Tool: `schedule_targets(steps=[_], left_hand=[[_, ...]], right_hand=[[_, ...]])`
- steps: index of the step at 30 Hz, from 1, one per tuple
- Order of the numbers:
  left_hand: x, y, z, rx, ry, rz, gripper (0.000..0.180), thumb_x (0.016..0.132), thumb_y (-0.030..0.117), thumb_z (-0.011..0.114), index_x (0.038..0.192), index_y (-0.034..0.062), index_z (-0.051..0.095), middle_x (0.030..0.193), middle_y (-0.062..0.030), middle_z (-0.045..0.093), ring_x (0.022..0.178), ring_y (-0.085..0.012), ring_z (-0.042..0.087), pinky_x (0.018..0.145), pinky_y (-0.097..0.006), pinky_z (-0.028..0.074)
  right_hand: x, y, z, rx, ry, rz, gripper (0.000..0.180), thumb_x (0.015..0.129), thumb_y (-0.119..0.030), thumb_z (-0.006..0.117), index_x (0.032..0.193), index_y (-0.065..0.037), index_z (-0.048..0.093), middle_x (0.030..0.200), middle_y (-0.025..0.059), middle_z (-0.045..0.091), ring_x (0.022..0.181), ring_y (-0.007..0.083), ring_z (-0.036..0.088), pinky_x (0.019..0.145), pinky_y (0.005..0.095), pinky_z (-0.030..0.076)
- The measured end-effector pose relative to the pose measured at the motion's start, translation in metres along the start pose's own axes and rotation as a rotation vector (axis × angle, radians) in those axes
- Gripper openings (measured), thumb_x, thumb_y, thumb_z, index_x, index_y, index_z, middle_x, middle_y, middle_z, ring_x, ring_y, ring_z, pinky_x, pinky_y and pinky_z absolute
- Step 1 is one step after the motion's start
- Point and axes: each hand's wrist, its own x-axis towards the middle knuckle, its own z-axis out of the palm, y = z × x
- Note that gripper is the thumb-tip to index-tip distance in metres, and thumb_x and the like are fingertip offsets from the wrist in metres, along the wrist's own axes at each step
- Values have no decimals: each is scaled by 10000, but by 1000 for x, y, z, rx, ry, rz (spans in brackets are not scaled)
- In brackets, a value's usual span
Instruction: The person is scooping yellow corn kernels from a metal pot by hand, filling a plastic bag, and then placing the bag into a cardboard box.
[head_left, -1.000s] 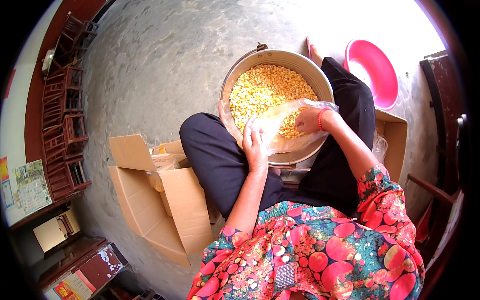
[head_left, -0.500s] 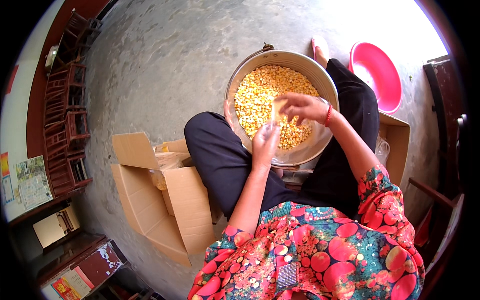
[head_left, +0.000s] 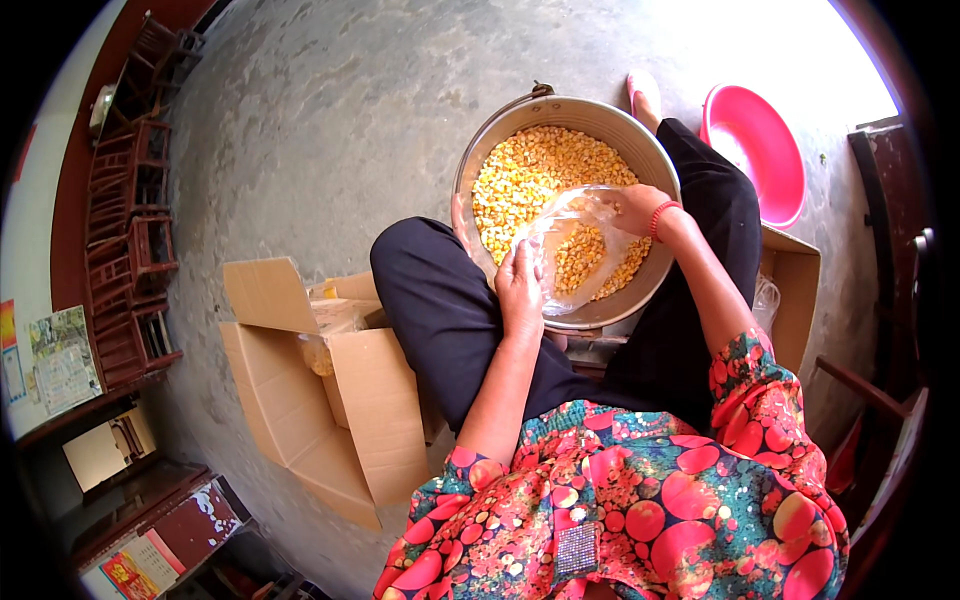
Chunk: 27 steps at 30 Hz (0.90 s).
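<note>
A metal bucket (head_left: 652,150) stands between my knees, holding yellow corn kernels (head_left: 545,160). Over the kernels a clear plastic bag (head_left: 572,212) is spread wide between my two hands; corn shows through it. My left hand (head_left: 520,288) pinches the bag's near-left edge, close to the bucket's rim. At the bag's other side is my right hand (head_left: 640,212), wearing a red bracelet, its fingers closed at the plastic and partly hidden by it.
An opened cardboard box (head_left: 375,410) sits left of my knee, with packed items inside. Another cardboard box (head_left: 795,300) is at my right, below a pink basin (head_left: 785,165). Wooden chairs (head_left: 135,260) line the left wall.
The right hand has moved slightly right from above the kernels, and the plastic bag is now opened out wide between both hands. The left hand has shifted a little left and down.
</note>
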Motion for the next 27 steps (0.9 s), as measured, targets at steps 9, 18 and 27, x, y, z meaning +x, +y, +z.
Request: schedule_targets(steps=[9, 18, 27], left_hand=[[-3, -3, 5, 54, -26, -42, 288, 856, 324, 449, 915, 73, 576, 568, 61, 387, 426, -12, 291, 367, -147, 223], [-11, 10, 12, 8, -68, -59, 256, 878, 288, 414, 836, 65, 533, 562, 57, 392, 418, -13, 303, 360, -168, 231], [-7, -5, 11, 116, -151, -54, 287, 880, 287, 407, 902, 50, 567, 531, 70, 345, 422, -12, 276, 378, -164, 211]], right_hand=[[-18, -15, -9, 302, 158, -383, 161, 701, -177, 546, 827, -96, 605, 735, 123, 601, 732, 276, 578, 684, 342, 446], [-32, -10, -25, 126, -478, -79, 234, 736, -253, 485, 825, -77, 612, 641, 84, 590, 558, 189, 583, 511, 292, 474], [16, -77, -34, 1039, -198, -141, 204, 827, -200, 459, 917, -45, 555, 752, 25, 572, 591, 78, 532, 488, 201, 437]])
